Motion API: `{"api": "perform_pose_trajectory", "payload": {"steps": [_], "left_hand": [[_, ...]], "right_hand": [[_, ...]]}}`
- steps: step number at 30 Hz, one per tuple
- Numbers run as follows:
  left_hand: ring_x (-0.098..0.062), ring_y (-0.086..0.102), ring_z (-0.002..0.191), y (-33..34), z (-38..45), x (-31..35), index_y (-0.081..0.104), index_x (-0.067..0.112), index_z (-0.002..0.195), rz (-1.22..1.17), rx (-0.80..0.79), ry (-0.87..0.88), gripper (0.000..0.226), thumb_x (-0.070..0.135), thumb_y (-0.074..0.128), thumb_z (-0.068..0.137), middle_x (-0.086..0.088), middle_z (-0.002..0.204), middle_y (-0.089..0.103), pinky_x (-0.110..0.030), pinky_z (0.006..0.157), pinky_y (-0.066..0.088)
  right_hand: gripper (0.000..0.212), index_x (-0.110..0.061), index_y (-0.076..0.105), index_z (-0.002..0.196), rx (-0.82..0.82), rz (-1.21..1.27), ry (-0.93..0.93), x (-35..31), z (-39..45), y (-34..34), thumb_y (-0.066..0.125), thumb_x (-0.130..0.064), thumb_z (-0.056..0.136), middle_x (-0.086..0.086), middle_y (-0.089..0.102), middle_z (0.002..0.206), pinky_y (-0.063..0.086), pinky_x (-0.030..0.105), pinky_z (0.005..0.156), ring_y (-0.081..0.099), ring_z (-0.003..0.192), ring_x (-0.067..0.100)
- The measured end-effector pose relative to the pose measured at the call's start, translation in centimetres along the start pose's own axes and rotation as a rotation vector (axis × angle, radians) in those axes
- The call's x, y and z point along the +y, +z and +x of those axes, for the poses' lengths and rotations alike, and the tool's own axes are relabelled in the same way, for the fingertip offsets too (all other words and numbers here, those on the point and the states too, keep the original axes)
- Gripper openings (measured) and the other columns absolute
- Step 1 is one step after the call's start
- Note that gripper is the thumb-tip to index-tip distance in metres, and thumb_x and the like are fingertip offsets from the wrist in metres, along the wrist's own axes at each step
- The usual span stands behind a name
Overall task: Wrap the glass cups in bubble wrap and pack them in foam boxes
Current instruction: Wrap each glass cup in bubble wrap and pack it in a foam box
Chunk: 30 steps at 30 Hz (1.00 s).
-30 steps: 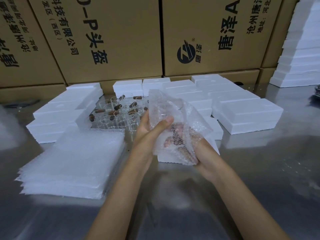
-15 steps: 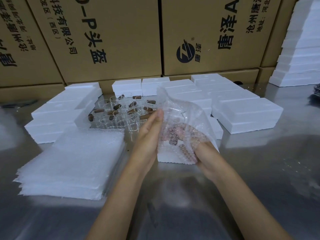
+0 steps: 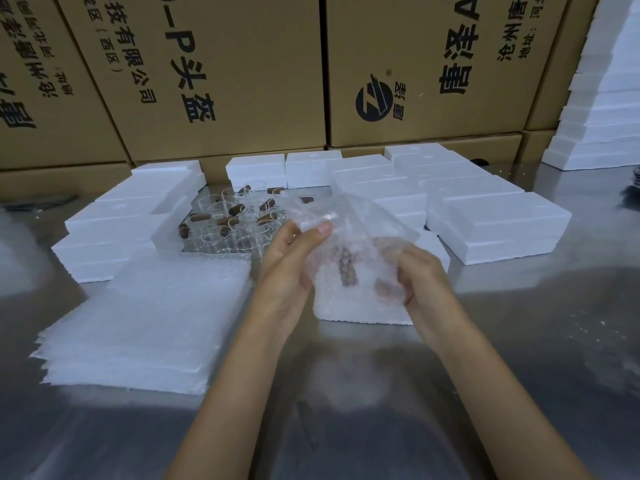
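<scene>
A glass cup with a brown handle [image 3: 347,271] is held mid-air, half-rolled in a bubble wrap sheet [image 3: 349,237]. The left hand [image 3: 294,268] is pinched shut on the sheet's upper edge; the right hand [image 3: 412,275] is closed around the bundle. Beneath the grip, a foam box [image 3: 363,311] waits. The wrap is best pulled snug and its loose ends tucked in.

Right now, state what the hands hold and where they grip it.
Both hold one bubble-wrap bundle around a glass cup: left hand pinches its upper edge, right hand clasps its lower right side.
</scene>
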<state>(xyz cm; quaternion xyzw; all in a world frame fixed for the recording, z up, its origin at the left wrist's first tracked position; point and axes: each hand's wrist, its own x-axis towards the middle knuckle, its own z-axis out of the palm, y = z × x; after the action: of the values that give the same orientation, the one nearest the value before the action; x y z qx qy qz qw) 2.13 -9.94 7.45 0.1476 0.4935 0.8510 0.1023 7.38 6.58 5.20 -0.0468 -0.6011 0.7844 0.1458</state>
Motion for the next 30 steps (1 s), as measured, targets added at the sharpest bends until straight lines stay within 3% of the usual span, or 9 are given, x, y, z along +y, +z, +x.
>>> {"api": "perform_pose_trajectory", "payload": {"steps": [3, 5, 8, 11, 16, 18, 21, 27, 30], "left_hand": [[-0.041, 0.049, 0.135, -0.5, 0.6, 0.6, 0.048, -0.007, 0.139, -0.192, 0.088, 0.004, 0.066, 0.018, 0.070, 0.082, -0.023, 0.142, 0.055, -0.060, 0.115, 0.035], [-0.039, 0.051, 0.135, -1.1, 0.8, 0.7, 0.063, 0.003, 0.127, -0.260, 0.110, 0.047, 0.044, 0.018, 0.069, 0.086, -0.016, 0.135, 0.061, -0.060, 0.116, 0.034], [-0.029, 0.062, 0.119, -1.5, 0.6, 0.9, 0.075, 0.018, 0.101, -0.293, 0.071, 0.081, 0.014, 0.020, 0.065, 0.091, -0.007, 0.115, 0.070, -0.053, 0.115, 0.037], [-0.029, 0.059, 0.108, -1.0, 0.6, 0.7, 0.073, 0.016, 0.098, -0.189, 0.026, 0.083, 0.014, 0.023, 0.063, 0.091, -0.008, 0.103, 0.066, -0.048, 0.104, 0.043], [-0.039, 0.061, 0.117, 0.2, 0.4, -0.3, 0.050, -0.007, 0.134, -0.122, 0.004, -0.003, 0.061, 0.012, 0.070, 0.080, -0.027, 0.129, 0.061, -0.048, 0.103, 0.050], [-0.036, 0.065, 0.116, 0.2, 0.4, -0.9, 0.050, -0.003, 0.134, -0.074, -0.036, -0.025, 0.061, 0.007, 0.070, 0.077, -0.020, 0.128, 0.066, -0.046, 0.100, 0.052], [-0.026, 0.069, 0.102, 0.2, 0.3, -1.3, 0.056, 0.014, 0.117, 0.054, -0.104, -0.091, 0.058, 0.006, 0.078, 0.064, -0.003, 0.107, 0.074, -0.041, 0.092, 0.056], [-0.030, 0.066, 0.116, -0.9, -0.5, -0.3, 0.054, 0.012, 0.128, 0.408, -0.286, -0.153, 0.074, 0.015, 0.082, 0.060, -0.007, 0.123, 0.069, -0.048, 0.100, 0.051], [-0.020, 0.066, 0.117, -1.7, -0.7, 0.6, 0.052, 0.012, 0.128, 0.569, -0.361, -0.183, 0.072, 0.014, 0.085, 0.064, -0.002, 0.126, 0.069, -0.036, 0.101, 0.052]], "right_hand": [[0.014, -0.014, 0.071, 0.096, 0.200, 0.063, -0.092, -0.6, 0.4, -1.2, 0.059, -0.008, 0.089, 0.000, 0.072, 0.084, 0.034, 0.023, 0.040, 0.056, 0.060, 0.018], [0.015, -0.012, 0.064, 0.093, 0.268, 0.014, -0.083, -0.6, 0.6, -1.7, 0.052, -0.002, 0.090, 0.006, 0.066, 0.077, 0.030, 0.022, 0.038, 0.050, 0.052, 0.017], [0.018, -0.009, 0.066, 0.095, -0.063, -0.035, 0.079, -0.4, 0.5, -1.4, 0.058, -0.020, 0.083, 0.016, 0.067, 0.083, 0.030, 0.020, 0.038, 0.052, 0.052, 0.019], [0.040, -0.013, 0.070, 0.111, -0.472, -0.073, 0.140, 0.3, -0.2, -0.2, 0.073, -0.041, 0.082, 0.015, 0.070, 0.111, 0.051, 0.030, 0.050, 0.069, 0.086, 0.027], [0.030, -0.014, 0.081, 0.091, -0.023, 0.023, -0.022, 0.7, 0.6, 0.3, 0.081, -0.041, 0.077, 0.006, 0.077, 0.099, 0.055, 0.025, 0.066, 0.072, 0.090, 0.019], [0.011, -0.015, 0.080, 0.080, 0.051, 0.123, -0.044, 0.3, 1.0, -0.7, 0.077, -0.025, 0.085, 0.003, 0.076, 0.089, 0.055, 0.026, 0.072, 0.071, 0.086, 0.016], [0.012, -0.021, 0.076, 0.069, 0.147, 0.057, -0.001, -0.2, 1.0, -1.3, 0.081, -0.030, 0.073, 0.001, 0.070, 0.082, 0.047, 0.038, 0.089, 0.063, 0.088, 0.022], [0.025, -0.022, 0.049, 0.047, 0.187, -0.266, -0.028, -0.4, 0.2, -0.8, 0.065, -0.031, 0.065, -0.011, 0.043, 0.048, 0.032, 0.016, 0.043, 0.043, 0.043, 0.005], [0.025, -0.021, 0.046, 0.048, 0.076, -0.361, -0.023, -0.8, 0.0, -1.5, 0.064, -0.027, 0.064, -0.007, 0.042, 0.050, 0.032, 0.015, 0.042, 0.044, 0.045, 0.010]]}}
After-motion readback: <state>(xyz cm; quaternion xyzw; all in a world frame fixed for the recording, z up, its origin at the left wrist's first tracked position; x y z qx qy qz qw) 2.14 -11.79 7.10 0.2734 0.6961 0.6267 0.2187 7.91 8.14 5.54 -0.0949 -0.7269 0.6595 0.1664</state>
